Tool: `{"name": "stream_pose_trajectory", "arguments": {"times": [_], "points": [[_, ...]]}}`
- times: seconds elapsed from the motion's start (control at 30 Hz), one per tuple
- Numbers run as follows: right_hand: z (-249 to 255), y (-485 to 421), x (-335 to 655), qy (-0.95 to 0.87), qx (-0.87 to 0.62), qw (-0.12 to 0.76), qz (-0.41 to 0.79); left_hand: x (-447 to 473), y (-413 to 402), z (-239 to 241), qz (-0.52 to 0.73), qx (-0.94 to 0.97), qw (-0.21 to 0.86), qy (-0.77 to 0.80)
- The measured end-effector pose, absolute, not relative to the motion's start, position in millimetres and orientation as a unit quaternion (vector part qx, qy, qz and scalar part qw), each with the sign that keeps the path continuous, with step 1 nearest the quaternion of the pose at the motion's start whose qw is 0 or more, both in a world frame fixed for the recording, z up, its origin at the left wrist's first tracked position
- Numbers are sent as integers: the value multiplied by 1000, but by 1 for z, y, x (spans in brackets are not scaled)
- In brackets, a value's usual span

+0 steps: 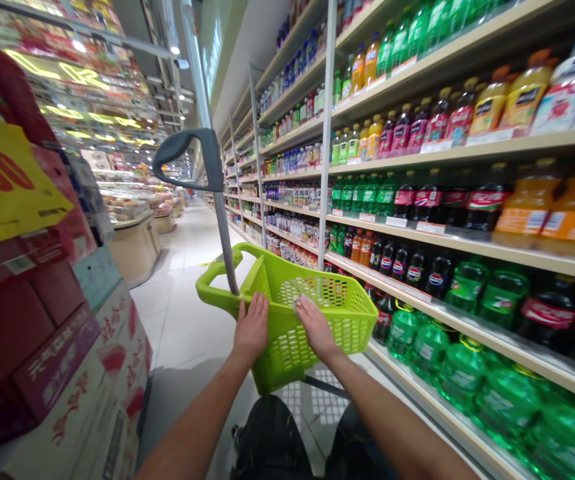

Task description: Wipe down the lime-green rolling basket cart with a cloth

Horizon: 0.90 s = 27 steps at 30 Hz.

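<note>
A bright green plastic rolling shopping basket [340,327] with perforated sides stands before my knees, no goods visible inside the part that shows. Its metal pole [222,227] rises to a grey loop handle [212,160]. My left hand [252,327] is closed over the near rim, beside the foot of the pole. Farther right along the same rim, my right hand [316,328] has its fingers hooked over the edge. Both thumbs and the finger undersides are partly hidden.
Shelves of bottled drinks [432,200] line the right side, with large green bottles [462,367] low down close to the basket. Stacked boxes [52,333] under a yellow price sign [7,173] crowd the left. A tiled aisle [185,233] runs ahead past display counters [130,243].
</note>
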State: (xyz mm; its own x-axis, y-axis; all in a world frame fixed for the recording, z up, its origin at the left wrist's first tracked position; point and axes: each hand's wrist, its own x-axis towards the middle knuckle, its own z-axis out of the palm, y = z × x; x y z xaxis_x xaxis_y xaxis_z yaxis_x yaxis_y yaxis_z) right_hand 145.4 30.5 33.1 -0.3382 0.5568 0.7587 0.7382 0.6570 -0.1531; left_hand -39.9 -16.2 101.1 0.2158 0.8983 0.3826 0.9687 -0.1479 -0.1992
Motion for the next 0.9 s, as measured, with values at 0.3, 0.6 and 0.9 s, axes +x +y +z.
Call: {"name": "stream_pose_trajectory", "arguments": {"times": [0.3,0.6,0.9], "points": [[19,28,194,-759,-464,446,-99,-30,-15,93,-88,-716,229,-654],[4,27,268,-726,-547,403,-108,-40,-12,89,-83,-738,258,-618],[-1,30,233,-762,-463,440,-107,-24,-14,87,-104,-699,260,-659]]}}
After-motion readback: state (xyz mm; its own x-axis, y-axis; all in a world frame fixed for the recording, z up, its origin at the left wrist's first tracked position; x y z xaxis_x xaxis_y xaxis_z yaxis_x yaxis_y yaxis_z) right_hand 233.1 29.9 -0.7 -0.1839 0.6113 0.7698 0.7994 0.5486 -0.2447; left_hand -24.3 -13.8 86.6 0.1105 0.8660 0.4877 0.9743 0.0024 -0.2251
